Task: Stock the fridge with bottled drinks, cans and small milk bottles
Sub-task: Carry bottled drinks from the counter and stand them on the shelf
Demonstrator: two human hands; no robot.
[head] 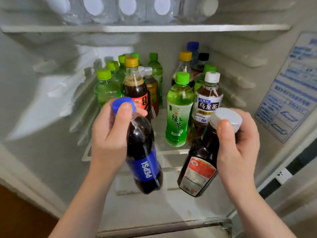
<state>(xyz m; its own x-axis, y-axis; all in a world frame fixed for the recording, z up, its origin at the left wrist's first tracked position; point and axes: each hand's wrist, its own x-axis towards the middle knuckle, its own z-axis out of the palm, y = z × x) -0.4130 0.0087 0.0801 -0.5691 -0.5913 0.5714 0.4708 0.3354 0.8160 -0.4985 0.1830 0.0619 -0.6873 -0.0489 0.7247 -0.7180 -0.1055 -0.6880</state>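
My left hand (pixel 109 134) grips a Pepsi bottle (pixel 145 162) by its blue cap and neck; the bottle hangs tilted in front of the open fridge. In my right hand (pixel 238 146) is a dark bottle with a white cap and a red label (pixel 199 167), held at the neck and leaning left. Both bottles hover just before the glass shelf (pixel 171 152). On that shelf stand several bottles: a green tea bottle (pixel 178 110), an oolong tea bottle (pixel 207 103), a cola with a yellow cap (pixel 135 85) and green-capped bottles (pixel 106 86) at the back left.
An upper shelf (pixel 145 28) carries several clear water bottles with white caps (pixel 127 6). A blue information sticker (pixel 289 86) covers the right inner wall. A gap on the shelf lies between the cola and the green tea. The fridge's lower front rail (pixel 163 227) runs below my wrists.
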